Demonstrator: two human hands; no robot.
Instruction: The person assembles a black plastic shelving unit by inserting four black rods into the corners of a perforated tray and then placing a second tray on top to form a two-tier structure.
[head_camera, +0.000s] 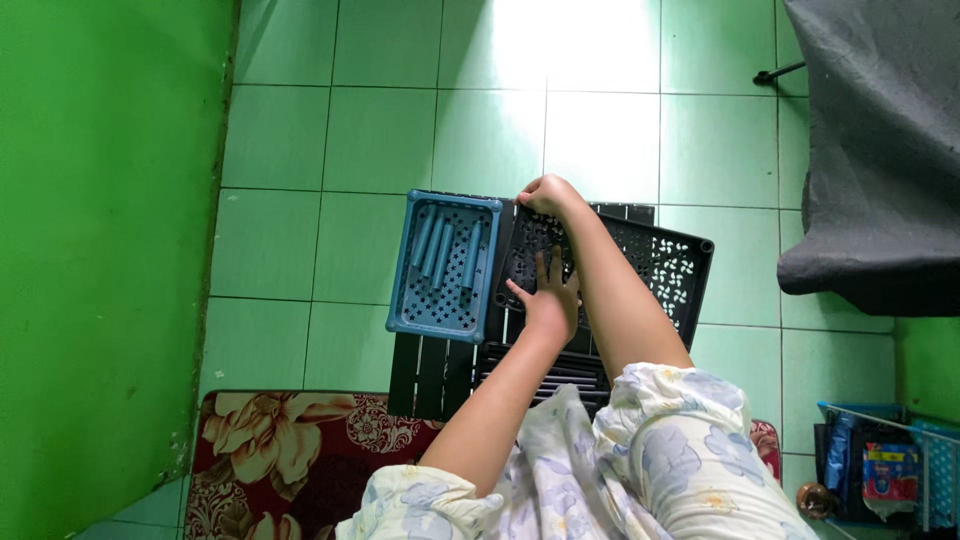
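Left hand: your left hand (551, 298) lies flat and open, fingers spread, pressing down on the black tray (655, 262). It grips nothing.
Right hand: your right hand (546, 194) is curled shut on the far edge of the same black tray, near its far left corner.
Black tray: it is under both of your hands. It is a flat plastic piece full of small star-shaped holes, with a round socket at its corner. Your right arm lies across its middle, so part of it is hidden.
Blue tray: the blue tray (445, 265) sits just to the left of your left hand, touching or almost touching the black tray. It has the same star holes.
Blue tubes: four blue tubes (446, 246) lie side by side inside the blue tray, toward its far end.
More black parts: a pile of black slatted pieces (432, 372) lies under the trays and closer to you than your hands.
Floor: the floor tiles (380, 130) look green, with a bright spot of light beyond your right hand.
Mat: a dark red flowered mat (285, 450) is close to you, left of your left arm.
Grey cloth: a grey cloth (880, 150) hangs far off to the right of your right hand.
Basket: a blue wire basket (935, 470) with packets in it stands near you, far to the right.
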